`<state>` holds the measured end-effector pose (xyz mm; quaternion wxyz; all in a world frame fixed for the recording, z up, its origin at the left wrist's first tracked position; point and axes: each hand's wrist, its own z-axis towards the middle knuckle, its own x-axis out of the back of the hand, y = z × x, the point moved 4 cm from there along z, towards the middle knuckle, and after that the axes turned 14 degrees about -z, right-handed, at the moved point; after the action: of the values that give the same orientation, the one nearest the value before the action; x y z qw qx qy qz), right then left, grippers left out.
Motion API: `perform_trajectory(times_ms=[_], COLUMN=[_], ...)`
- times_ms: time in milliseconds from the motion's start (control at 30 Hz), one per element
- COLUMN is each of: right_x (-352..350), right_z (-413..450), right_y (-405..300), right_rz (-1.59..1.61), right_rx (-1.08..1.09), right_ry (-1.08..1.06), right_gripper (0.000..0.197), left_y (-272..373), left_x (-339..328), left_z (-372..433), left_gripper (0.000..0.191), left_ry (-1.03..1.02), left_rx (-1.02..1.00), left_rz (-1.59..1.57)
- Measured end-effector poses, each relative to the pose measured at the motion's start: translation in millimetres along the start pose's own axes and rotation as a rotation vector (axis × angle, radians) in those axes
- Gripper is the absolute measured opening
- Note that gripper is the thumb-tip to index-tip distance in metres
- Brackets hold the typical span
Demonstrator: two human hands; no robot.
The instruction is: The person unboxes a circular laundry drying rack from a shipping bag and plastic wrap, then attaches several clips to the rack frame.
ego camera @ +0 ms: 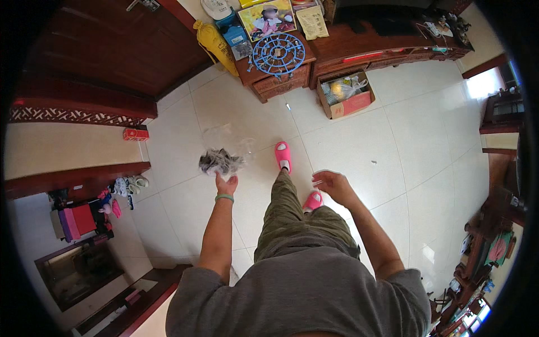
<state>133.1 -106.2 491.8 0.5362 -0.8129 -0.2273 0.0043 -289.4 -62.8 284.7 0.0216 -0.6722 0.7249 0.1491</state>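
My left hand (226, 184), with a green bangle on its wrist, grips a clear plastic bag (223, 162) at its near edge. Dark, crumpled contents show through the plastic; I cannot tell what they are. The bag hangs above the tiled floor, left of my pink slippers (283, 156). Over on the right, my right hand (334, 186) is held out above the floor with loosely curled fingers apart. No held thing is plain in it. Ahead, a round blue clip hanger (278, 53) rests on a small wooden cabinet (280, 82).
A cardboard box (353, 105) with bagged things stands on the floor beside the TV cabinet (337, 52). Left are a dark wooden door (105, 46), a red box (136, 135) and several shoes (131, 184). A yellow drawstring bag (215, 44) leans by the cabinet. One small scrap (374, 162) lies on the tiles.
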Motion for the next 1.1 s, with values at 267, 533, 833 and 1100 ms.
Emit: perform_trajectory(times_ms=[267,533,833,1100], right_x=[-17,-4,-21,-24], right_z=[69,186,147,131], right_y=[69,66,122,127], right_rz=[0.246,0.280,0.150,0.312], right_rx=[-0.409,-0.468,-0.698,-0.743], right_ry=[0.060,0.208,0.301,0.378], right_gripper=[0.043,0.027,0.022,0.024], left_y=[-51,-203,-266,-255], left_x=[-155,-447,-559,-571], left_z=[39,123,165,179], left_gripper=[0.033,0.022,0.025,0.016], left_ry=[-0.247,-0.954,-0.614,-0.875], left_rx=[-1.531,-1.306,-1.528,-1.381], left_rz=[1.261,1.432,1.881,1.813])
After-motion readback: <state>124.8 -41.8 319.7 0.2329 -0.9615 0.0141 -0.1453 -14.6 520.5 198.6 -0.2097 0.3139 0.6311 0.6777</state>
